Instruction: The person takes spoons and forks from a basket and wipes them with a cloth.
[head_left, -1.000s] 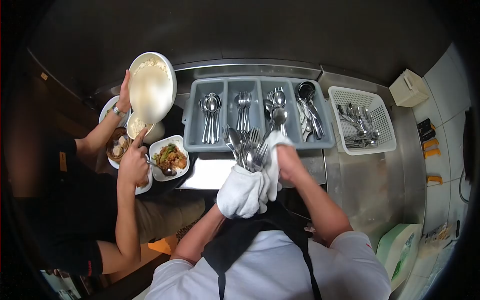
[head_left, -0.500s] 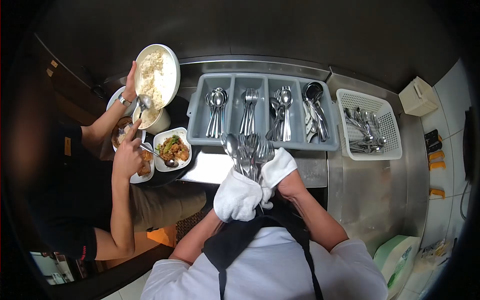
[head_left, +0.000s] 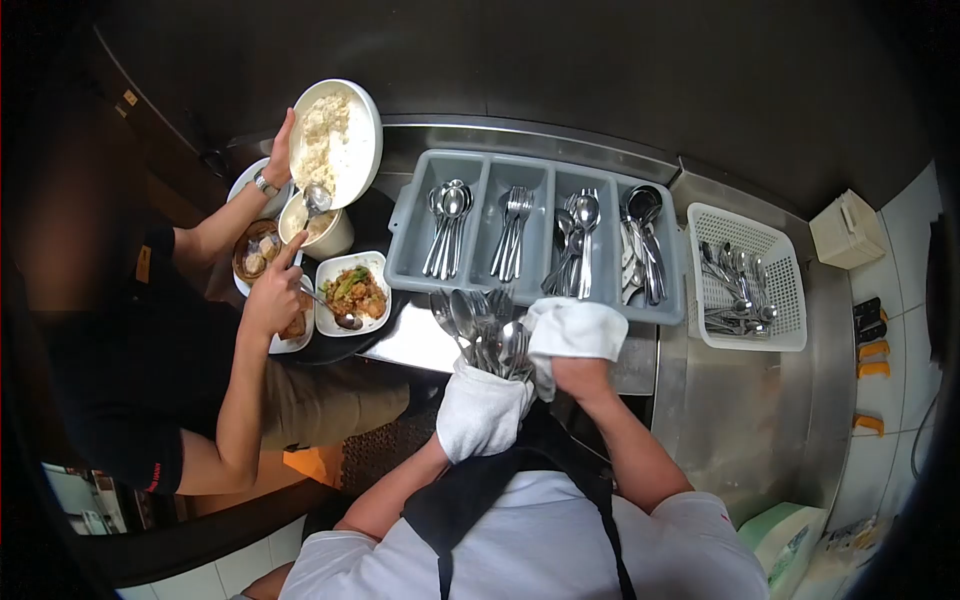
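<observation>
My left hand (head_left: 446, 440), wrapped in a white cloth (head_left: 485, 408), is closed around a bunch of forks and spoons (head_left: 482, 328), heads pointing up and away from me. My right hand (head_left: 580, 376) is just right of the bunch, closed on another part of white cloth (head_left: 580, 328) that drapes over its fingers. Right beyond my hands is a grey cutlery tray (head_left: 395, 240) with spoons (head_left: 453, 220), forks (head_left: 513, 230), mixed cutlery (head_left: 575, 240) and ladles with other utensils (head_left: 643, 235) in separate compartments.
At left, a person's hands tip a white bowl of rice (head_left: 365, 150) and spoon from it into a tub (head_left: 338, 238). Dishes of food (head_left: 352, 293) sit on a dark round tray. A white basket of cutlery (head_left: 795, 310) stands right, near a beige box (head_left: 847, 230).
My right hand has moved right, away from the bunch, with cloth over it. The cutlery in my left hand has shifted and spread slightly. The other person keeps spooning rice.
</observation>
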